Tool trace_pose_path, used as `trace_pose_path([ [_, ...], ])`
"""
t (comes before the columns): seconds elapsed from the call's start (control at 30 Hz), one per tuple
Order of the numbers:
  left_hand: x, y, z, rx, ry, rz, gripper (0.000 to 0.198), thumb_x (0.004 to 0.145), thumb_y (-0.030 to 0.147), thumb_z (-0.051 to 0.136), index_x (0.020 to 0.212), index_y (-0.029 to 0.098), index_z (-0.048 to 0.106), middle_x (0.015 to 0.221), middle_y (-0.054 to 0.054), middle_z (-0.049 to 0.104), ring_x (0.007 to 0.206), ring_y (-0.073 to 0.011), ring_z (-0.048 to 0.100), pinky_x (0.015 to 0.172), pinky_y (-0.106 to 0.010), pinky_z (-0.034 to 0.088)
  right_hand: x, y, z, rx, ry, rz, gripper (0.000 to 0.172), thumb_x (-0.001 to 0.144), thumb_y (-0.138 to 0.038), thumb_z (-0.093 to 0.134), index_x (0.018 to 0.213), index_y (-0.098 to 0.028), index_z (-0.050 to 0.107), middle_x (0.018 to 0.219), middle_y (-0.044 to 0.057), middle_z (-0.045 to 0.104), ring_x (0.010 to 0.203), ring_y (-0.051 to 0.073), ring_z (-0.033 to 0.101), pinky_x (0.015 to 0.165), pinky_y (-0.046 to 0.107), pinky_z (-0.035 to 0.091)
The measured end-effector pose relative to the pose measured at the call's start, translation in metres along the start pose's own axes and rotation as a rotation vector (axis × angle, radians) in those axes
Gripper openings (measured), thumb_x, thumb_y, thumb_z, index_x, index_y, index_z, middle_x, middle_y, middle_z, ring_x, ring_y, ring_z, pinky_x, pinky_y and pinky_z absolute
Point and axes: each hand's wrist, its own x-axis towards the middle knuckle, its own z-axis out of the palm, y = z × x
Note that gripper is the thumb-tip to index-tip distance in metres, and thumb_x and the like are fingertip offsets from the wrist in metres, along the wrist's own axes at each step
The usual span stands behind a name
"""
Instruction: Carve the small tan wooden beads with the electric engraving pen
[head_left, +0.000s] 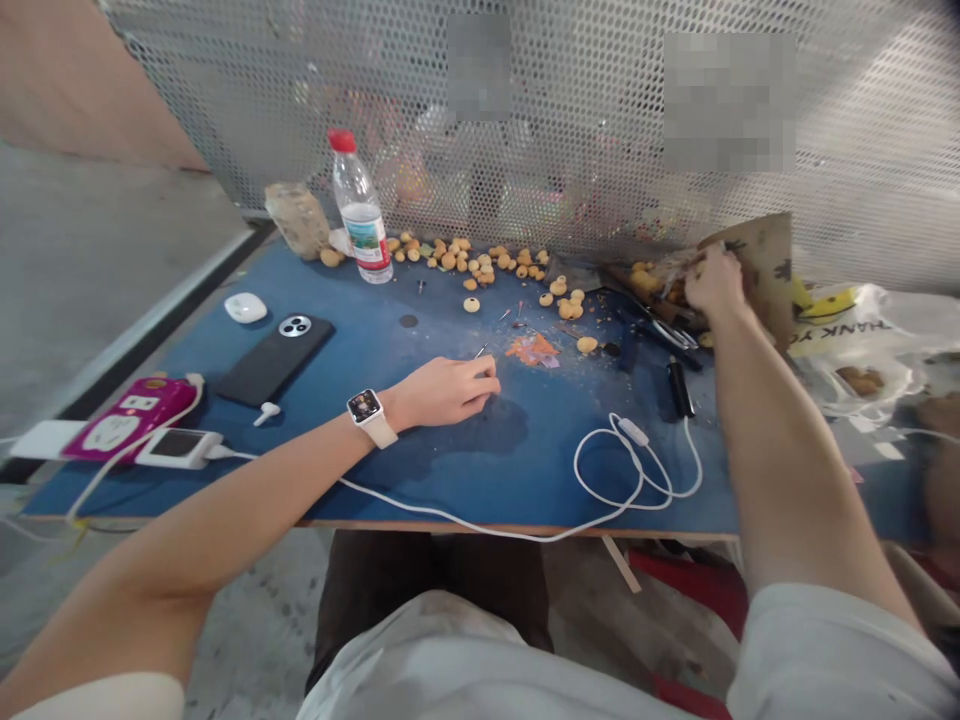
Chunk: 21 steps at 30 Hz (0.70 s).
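Observation:
Over the middle of the blue table, my left hand (450, 390) is closed in a pinch, with a thin metal piece (481, 350) showing at its fingertips. Just beyond it lie orange and purple scraps (534, 350) with fine crumbs. My right hand (716, 280) reaches to the mouth of a brown paper bag (761, 265) at the back right. Its fingers curl down into clear wrapping, and whatever is in them is hidden. Small round yellowish pieces (487, 265), some with a dark hole, lie in a row along the mesh. Below the right hand lies a metal tool (671, 335).
A water bottle (364, 225) and a jar (296, 220) stand at the back left. A phone (277, 360), an earbud case (245, 308) and a pink power strip (131, 415) lie left. A white cable (450, 515) runs along the front edge. A plastic bag (885, 340) sits right.

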Motion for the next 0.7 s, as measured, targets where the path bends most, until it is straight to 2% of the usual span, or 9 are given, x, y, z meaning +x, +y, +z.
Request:
trace_pose_path([
  [0.07,0.0,0.0,0.003,-0.002,0.036,-0.028,0.026,0.122,0.018,0.061,0.126,0.021,0.086,0.131,-0.01,0.082,0.084,-0.016,0.076,0.064,-0.03,0.044,-0.01,-0.015,0.0,0.189,0.072,-0.028,0.032,0.106,0.004,0.086,0.137,-0.005,0.085,0.137,0.033,0.085,0.106,0.023,0.071,0.105,0.044,0.05],
  [0.1,0.0,0.0,0.004,-0.007,0.062,-0.05,0.026,0.121,0.018,0.061,0.126,0.021,0.086,0.13,-0.01,0.082,0.085,-0.017,0.076,0.065,-0.03,0.045,-0.016,-0.024,-0.001,0.272,0.058,-0.073,0.023,0.104,0.003,0.088,0.123,-0.011,0.085,0.127,0.026,0.086,0.103,0.021,0.07,0.106,0.043,0.052],
  [0.17,0.001,0.0,0.006,-0.028,0.119,-0.102,0.025,0.121,0.02,0.062,0.129,0.022,0.085,0.128,-0.011,0.082,0.087,-0.0191,0.078,0.066,-0.031,0.049,-0.035,-0.046,-0.001,0.397,0.03,-0.213,0.021,0.102,-0.002,0.089,0.105,-0.02,0.079,0.116,0.016,0.084,0.101,0.022,0.069,0.109,0.044,0.055],
  [0.2,0.002,0.0,0.007,-0.042,0.149,-0.13,0.025,0.121,0.021,0.062,0.131,0.022,0.085,0.128,-0.011,0.082,0.088,-0.0202,0.078,0.068,-0.031,0.051,-0.047,-0.058,-0.002,0.459,0.027,-0.302,0.021,0.1,-0.005,0.09,0.103,-0.022,0.077,0.113,0.013,0.084,0.103,0.023,0.071,0.11,0.046,0.057],
  [0.3,0.006,-0.001,0.009,-0.113,0.245,-0.215,0.026,0.121,0.026,0.064,0.139,0.021,0.082,0.131,-0.013,0.083,0.094,-0.0228,0.081,0.074,-0.034,0.057,-0.097,-0.101,-0.002,0.615,-0.038,-0.535,0.019,0.1,-0.021,0.09,0.115,-0.026,0.079,0.113,0.008,0.082,0.108,0.029,0.074,0.112,0.051,0.064],
  [0.43,0.014,-0.007,0.015,-0.38,0.371,-0.284,0.031,0.119,0.033,0.073,0.146,0.019,0.072,0.126,-0.011,0.084,0.085,-0.0186,0.078,0.083,-0.034,0.064,-0.182,-0.16,0.005,0.692,-0.265,-0.725,0.024,0.106,-0.033,0.081,0.13,-0.027,0.08,0.119,0.009,0.083,0.114,0.034,0.078,0.114,0.058,0.067],
  [0.57,0.018,-0.013,0.02,-0.635,0.476,-0.313,0.044,0.12,0.054,0.076,0.145,0.02,0.066,0.13,-0.013,0.086,0.089,-0.0204,0.083,0.084,-0.034,0.068,-0.245,-0.196,0.022,0.607,-0.342,-0.806,0.055,0.103,-0.023,0.069,0.158,-0.024,0.075,0.151,0.021,0.083,0.137,0.046,0.079,0.126,0.074,0.063],
  [0.63,0.018,-0.016,0.021,-0.673,0.498,-0.328,0.044,0.121,0.061,0.076,0.136,0.02,0.068,0.129,-0.014,0.087,0.095,-0.0221,0.086,0.09,-0.036,0.07,-0.258,-0.202,0.03,0.583,-0.374,-0.805,0.073,0.102,-0.02,0.066,0.174,-0.022,0.066,0.167,0.026,0.077,0.147,0.049,0.078,0.127,0.077,0.064],
  [0.7,0.018,-0.018,0.022,-0.689,0.473,-0.325,0.042,0.12,0.061,0.077,0.129,0.021,0.071,0.127,-0.014,0.089,0.096,-0.0226,0.087,0.094,-0.038,0.072,-0.26,-0.202,0.035,0.601,-0.396,-0.825,0.088,0.101,-0.019,0.065,0.188,-0.023,0.054,0.18,0.026,0.07,0.159,0.049,0.074,0.132,0.077,0.062],
])
